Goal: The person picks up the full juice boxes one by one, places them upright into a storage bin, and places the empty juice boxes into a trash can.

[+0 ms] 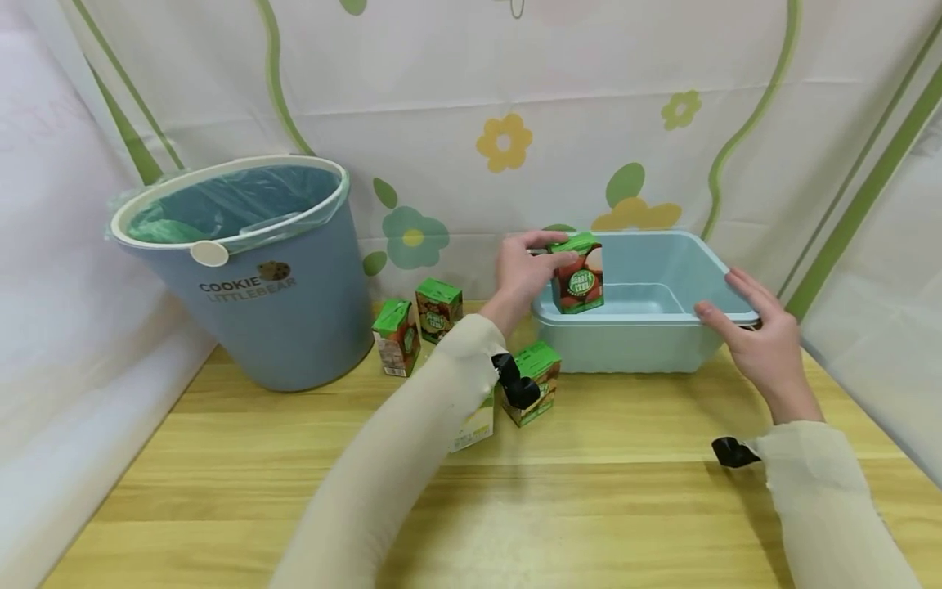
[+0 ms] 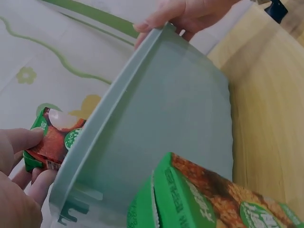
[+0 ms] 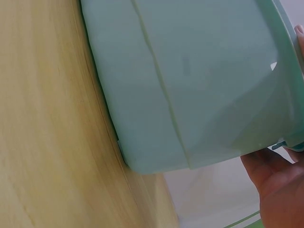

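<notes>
At nine o'clock the bucket [image 1: 302,327] reads COOKIE LITTLEBEAR; left grip [image 1: 526,266] pinches a Chinese-lettered carton [image 1: 580,286] within the basin [image 1: 625,348], right grip [image 1: 769,343] clamping its four-o'clock rim.

The tabletop [image 1: 508,528] shows glare; wrist views look dimmer.

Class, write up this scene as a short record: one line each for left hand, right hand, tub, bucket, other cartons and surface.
Left hand: holds a green-topped drink carton at the tub's mouth, near its left end
Right hand: grips the tub's right end
Tub: pale blue-green, rectangular
Bucket: blue, lined with plastic, marked "COOKIE LITTLEBEAR"
Other cartons: three green-topped; another partly hidden by the left sleeve
Surface: wood-grain table
</notes>
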A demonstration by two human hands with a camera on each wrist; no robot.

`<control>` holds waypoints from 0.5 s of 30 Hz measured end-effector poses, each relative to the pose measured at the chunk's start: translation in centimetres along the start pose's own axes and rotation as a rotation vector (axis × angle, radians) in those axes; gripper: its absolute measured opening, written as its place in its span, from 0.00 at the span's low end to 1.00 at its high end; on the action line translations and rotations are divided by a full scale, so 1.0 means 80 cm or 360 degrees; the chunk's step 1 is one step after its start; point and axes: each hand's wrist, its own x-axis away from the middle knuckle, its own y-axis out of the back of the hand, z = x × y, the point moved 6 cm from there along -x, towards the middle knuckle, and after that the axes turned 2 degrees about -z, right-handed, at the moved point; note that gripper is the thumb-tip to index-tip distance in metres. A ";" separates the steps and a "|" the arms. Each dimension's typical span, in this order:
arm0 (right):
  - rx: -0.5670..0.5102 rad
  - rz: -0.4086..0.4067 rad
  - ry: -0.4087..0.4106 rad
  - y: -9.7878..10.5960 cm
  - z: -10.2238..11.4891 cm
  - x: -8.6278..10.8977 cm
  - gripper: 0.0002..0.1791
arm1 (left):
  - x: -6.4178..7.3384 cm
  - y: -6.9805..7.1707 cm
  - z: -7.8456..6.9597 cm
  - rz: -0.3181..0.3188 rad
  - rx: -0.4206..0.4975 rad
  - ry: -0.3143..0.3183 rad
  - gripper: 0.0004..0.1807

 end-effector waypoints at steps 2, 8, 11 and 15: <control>0.0006 -0.0005 -0.0004 0.001 -0.001 0.001 0.41 | -0.001 -0.006 0.001 0.0026 -0.0079 -0.0035 0.13; 0.0002 -0.0011 0.0008 0.001 -0.001 0.001 0.41 | -0.003 -0.020 0.001 0.0142 -0.0344 -0.0183 0.12; 0.0002 -0.0012 0.0008 0.000 -0.002 0.000 0.41 | -0.003 -0.026 0.001 0.0223 -0.0514 -0.0251 0.12; 0.0002 -0.0007 0.0004 -0.001 -0.003 -0.001 0.41 | -0.005 -0.032 0.002 0.0325 -0.0701 -0.0294 0.11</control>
